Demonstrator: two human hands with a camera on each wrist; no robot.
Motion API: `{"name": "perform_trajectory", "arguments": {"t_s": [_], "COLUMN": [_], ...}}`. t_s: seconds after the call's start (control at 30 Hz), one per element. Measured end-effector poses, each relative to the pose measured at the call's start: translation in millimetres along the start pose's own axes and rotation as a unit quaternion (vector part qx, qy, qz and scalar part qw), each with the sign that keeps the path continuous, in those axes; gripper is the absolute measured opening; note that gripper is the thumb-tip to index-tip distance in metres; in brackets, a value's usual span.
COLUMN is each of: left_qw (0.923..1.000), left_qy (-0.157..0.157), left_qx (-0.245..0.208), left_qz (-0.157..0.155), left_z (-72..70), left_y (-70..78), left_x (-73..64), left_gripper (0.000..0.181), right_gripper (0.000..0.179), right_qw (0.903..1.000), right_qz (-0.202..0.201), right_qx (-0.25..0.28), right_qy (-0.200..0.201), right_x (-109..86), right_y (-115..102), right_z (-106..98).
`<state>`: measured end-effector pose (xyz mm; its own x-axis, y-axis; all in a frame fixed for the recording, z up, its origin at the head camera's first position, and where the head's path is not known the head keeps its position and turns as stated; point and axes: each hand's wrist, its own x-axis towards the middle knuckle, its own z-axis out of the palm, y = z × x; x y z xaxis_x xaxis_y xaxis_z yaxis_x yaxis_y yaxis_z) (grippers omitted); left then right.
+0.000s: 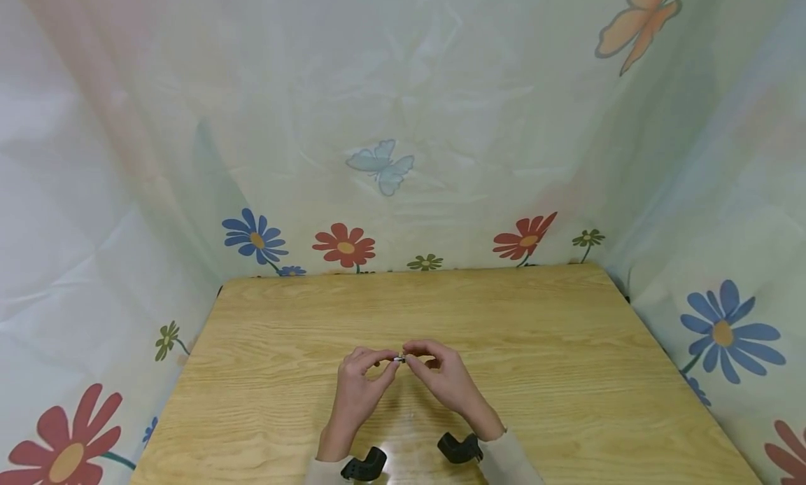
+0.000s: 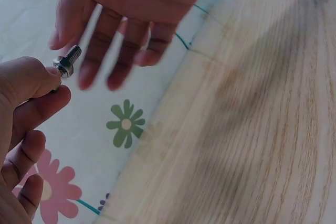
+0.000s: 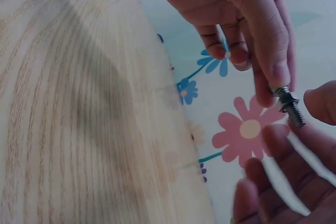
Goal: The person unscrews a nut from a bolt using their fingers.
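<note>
A small metal bolt (image 2: 73,54) with a nut (image 2: 63,66) on its thread is pinched by my left hand (image 1: 360,387) between thumb and index finger. Its threaded end sticks out toward my right hand (image 1: 446,378). In the right wrist view the nut (image 3: 286,99) sits just past the left fingertips, and the bare thread (image 3: 296,116) lies near the gap between the right thumb and index finger. Those right fingers stand apart and relaxed around the bolt's end; whether any of them touches it I cannot tell. Both hands are held above the wooden table.
Under the hands stretches a light wooden table (image 1: 504,317). A pale curtain (image 1: 264,107) printed with flowers and butterflies hangs behind it and on both sides. Each wrist carries a black camera mount, one on the left (image 1: 365,465) and one on the right (image 1: 460,448).
</note>
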<state>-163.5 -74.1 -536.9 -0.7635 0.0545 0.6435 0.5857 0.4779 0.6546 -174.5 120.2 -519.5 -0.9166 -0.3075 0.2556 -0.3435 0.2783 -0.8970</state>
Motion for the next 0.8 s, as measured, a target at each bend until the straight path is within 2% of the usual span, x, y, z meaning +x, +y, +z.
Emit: {"name": "perform_trajectory", "arguments": {"t_s": [0.13,0.4,0.6,0.8], "left_qw": [0.9999,0.9999,1.0000,1.0000], "left_qy": [0.004,0.008,0.003,0.001], "left_qx": [-0.004,-0.006,-0.004,-0.003], "left_qz": [0.013,0.013,0.004,-0.002], "left_z": [0.6,0.6,-0.4,-0.7], "left_y": [-2.0,-1.9,0.9,1.6], "left_x": [-0.2,0.5,0.3,-0.3], "left_gripper": [0.017,0.016,0.018,0.018], "right_gripper": [0.025,0.021,0.018,0.018], "right_qw": [0.9994,0.9987,0.9999,0.9993], "right_qz": [0.031,0.047,0.009,-0.029], "right_qx": [0.005,0.006,-0.003,0.025], "right_qy": [-0.015,-0.017,-0.011,0.000], "right_x": [0.3,0.2,-0.6,-2.2], "right_y": [0.7,-2.6,-2.0,-5.4], "right_z": [0.8,0.5,0.2,-1.6]}}
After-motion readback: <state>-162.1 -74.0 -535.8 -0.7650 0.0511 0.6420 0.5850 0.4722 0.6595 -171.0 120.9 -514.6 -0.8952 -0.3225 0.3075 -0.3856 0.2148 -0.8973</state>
